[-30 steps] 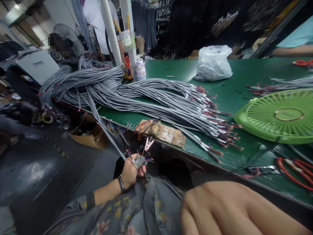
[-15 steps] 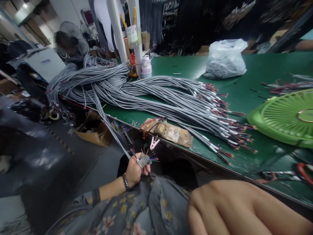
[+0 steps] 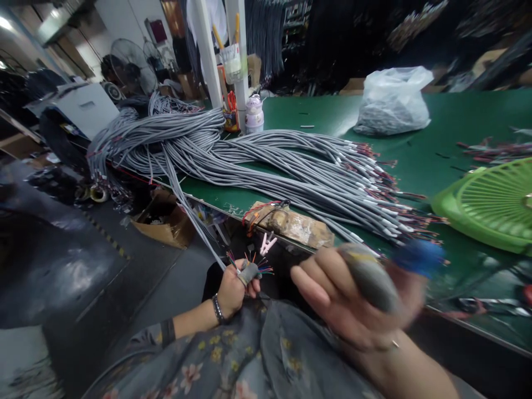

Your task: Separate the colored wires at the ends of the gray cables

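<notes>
We are gripping grey cables (image 3: 179, 194) in our left hand (image 3: 233, 289), its fingers clamping them below the bench edge while coloured wires (image 3: 266, 270) are fanning out from the fist. A pink clip (image 3: 267, 244) is hanging just above those wires. We are raising our right hand (image 3: 361, 299), blurred, in front of the green bench (image 3: 320, 113); its blue-capped and grey-capped fingers are standing apart, the others curling.
</notes>
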Demonstrator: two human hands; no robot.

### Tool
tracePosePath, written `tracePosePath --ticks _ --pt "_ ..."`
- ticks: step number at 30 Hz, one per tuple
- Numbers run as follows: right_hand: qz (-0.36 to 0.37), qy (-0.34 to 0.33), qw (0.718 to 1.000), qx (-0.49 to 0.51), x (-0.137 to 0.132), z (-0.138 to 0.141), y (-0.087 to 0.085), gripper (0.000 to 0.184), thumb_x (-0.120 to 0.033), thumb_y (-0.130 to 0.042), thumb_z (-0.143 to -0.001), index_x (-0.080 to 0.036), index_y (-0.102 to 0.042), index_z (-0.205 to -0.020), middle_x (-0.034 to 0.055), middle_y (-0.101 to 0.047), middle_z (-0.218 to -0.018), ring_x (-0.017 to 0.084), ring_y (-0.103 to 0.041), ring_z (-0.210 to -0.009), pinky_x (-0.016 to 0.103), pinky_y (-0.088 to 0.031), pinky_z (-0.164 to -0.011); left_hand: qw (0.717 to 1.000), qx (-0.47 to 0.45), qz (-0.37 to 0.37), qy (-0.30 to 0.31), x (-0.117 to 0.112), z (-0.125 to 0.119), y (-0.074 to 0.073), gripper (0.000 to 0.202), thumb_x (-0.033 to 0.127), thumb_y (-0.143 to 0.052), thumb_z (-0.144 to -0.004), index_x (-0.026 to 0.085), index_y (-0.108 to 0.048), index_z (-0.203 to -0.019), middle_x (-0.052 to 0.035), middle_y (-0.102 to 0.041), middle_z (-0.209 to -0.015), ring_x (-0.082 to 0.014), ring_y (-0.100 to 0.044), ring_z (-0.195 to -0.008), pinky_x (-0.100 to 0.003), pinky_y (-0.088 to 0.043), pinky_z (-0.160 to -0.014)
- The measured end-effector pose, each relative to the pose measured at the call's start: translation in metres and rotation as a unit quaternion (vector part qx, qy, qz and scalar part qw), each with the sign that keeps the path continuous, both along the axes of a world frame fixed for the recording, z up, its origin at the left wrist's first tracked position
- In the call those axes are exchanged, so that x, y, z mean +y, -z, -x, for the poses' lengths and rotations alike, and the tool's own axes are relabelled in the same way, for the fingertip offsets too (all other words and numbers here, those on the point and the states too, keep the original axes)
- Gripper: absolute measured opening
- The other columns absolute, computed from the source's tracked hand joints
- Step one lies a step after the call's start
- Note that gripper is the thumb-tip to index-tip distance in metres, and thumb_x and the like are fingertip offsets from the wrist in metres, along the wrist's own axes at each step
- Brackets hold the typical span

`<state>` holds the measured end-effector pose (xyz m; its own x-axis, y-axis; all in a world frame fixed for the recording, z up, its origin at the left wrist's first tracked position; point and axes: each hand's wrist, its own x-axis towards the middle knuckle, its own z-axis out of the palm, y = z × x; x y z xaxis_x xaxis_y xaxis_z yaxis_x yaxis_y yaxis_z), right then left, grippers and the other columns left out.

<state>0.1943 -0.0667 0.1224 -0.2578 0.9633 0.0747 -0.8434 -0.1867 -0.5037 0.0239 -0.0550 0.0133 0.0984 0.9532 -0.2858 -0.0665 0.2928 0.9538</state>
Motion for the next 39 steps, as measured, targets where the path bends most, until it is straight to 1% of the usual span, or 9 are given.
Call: tracePosePath --ticks 3,10,13,16,19,23,28,33,39 --pt "0.052 0.037 0.997 0.048 0.017 0.007 0.012 0.06 -0.059 -0.052 -0.084 -0.02 -0.036 -0.041 -0.0083 -0.018 -0.036 0.008 -0.014 -0.036 0.026 -0.034 -0.045 1.0 0.0 0.005 -0.011 0.0 -0.001 -0.001 0.052 0.067 -0.063 -0.066 0.018 -0.049 -0.058 0.0008 -0.056 -0.043 -0.0061 -0.042 -0.031 -0.018 -0.025 -0.033" --pt "0.108 0.054 0.993 0.001 0.031 0.007 0.054 0.058 -0.058 -0.053 -0.084 -0.02 -0.037 -0.043 -0.0094 -0.021 -0.038 0.007 -0.013 -0.038 0.026 -0.038 -0.05 1.0 0.003 -0.007 0.003 0.0 0.003 0.004 0.05 0.064 -0.062 -0.069 0.017 -0.051 -0.059 0.0006 -0.057 -0.045 -0.0059 -0.043 -0.032 -0.018 -0.027 -0.034" --pt "0.111 0.04 0.989 -0.089 0.029 0.003 0.068 0.055 -0.058 -0.06 -0.079 -0.02 -0.041 -0.044 -0.0087 -0.025 -0.038 0.007 -0.02 -0.039 0.027 -0.04 -0.053 1.0 0.005 -0.009 0.009 -0.001 0.005 0.005 0.048 0.063 -0.061 -0.071 0.017 -0.052 -0.062 0.0004 -0.058 -0.046 -0.0064 -0.044 -0.033 -0.018 -0.028 -0.035" --pt "0.128 0.04 0.963 -0.233 0.029 0.0 0.086 0.045 -0.056 -0.074 -0.066 -0.02 -0.052 -0.051 -0.0081 -0.034 -0.041 0.008 -0.031 -0.043 0.028 -0.041 -0.056 0.999 0.017 -0.011 0.028 -0.002 0.005 0.003 0.047 0.063 -0.061 -0.071 0.017 -0.052 -0.061 0.0 -0.059 -0.047 -0.0069 -0.045 -0.034 -0.019 -0.03 -0.036" --pt "0.136 -0.005 0.934 -0.33 0.029 0.0 0.098 0.045 -0.06 -0.078 -0.056 -0.019 -0.061 -0.065 -0.004 -0.053 -0.056 0.01 -0.042 -0.051 0.028 -0.042 -0.056 0.998 0.034 -0.011 0.046 -0.003 0.004 -0.002 0.046 0.061 -0.063 -0.07 0.017 -0.051 -0.061 -0.0004 -0.059 -0.047 -0.0073 -0.046 -0.035 -0.019 -0.032 -0.037" --pt "0.08 -0.087 0.91 -0.398 0.032 0.004 0.1 0.046 -0.06 -0.077 -0.056 -0.018 -0.063 -0.068 -0.0014 -0.058 -0.063 0.011 -0.046 -0.057 0.026 -0.037 -0.055 0.997 0.049 -0.016 0.058 -0.003 0.004 -0.006 0.046 0.061 -0.063 -0.07 0.018 -0.051 -0.059 -0.0004 -0.058 -0.047 -0.0073 -0.045 -0.035 -0.019 -0.032 -0.038" --pt "0.047 -0.095 0.902 -0.419 0.038 0.015 0.097 0.046 -0.059 -0.078 -0.054 -0.017 -0.061 -0.063 -0.0034 -0.055 -0.057 0.01 -0.043 -0.055 0.027 -0.034 -0.056 0.995 0.062 -0.011 0.083 -0.002 0.003 -0.008 0.047 0.061 -0.063 -0.069 0.018 -0.05 -0.055 -0.0003 -0.057 -0.045 -0.0068 -0.044 -0.035 -0.019 -0.032 -0.038" --pt "0.06 -0.087 0.91 -0.401 0.037 0.023 0.099 0.043 -0.055 -0.08 -0.055 -0.017 -0.061 -0.065 -0.003 -0.057 -0.06 0.011 -0.045 -0.056 0.027 -0.035 -0.058 0.991 0.062 -0.006 0.116 -0.002 0.003 -0.011 0.048 0.061 -0.063 -0.068 0.018 -0.049 -0.051 -0.0011 -0.055 -0.043 -0.0069 -0.043 -0.034 -0.019 -0.031 -0.037" --pt "0.102 -0.094 0.945 -0.295 0.043 0.013 0.113 0.041 -0.055 -0.078 -0.059 -0.018 -0.06 -0.062 -0.0036 -0.053 -0.054 0.01 -0.043 -0.051 0.027 -0.038 -0.055 0.997 0.037 -0.017 0.069 -0.003 0.005 -0.012 0.047 0.061 -0.062 -0.069 0.017 -0.053 -0.056 -0.0009 -0.057 -0.046 -0.0071 -0.044 -0.034 -0.019 -0.032 -0.036"
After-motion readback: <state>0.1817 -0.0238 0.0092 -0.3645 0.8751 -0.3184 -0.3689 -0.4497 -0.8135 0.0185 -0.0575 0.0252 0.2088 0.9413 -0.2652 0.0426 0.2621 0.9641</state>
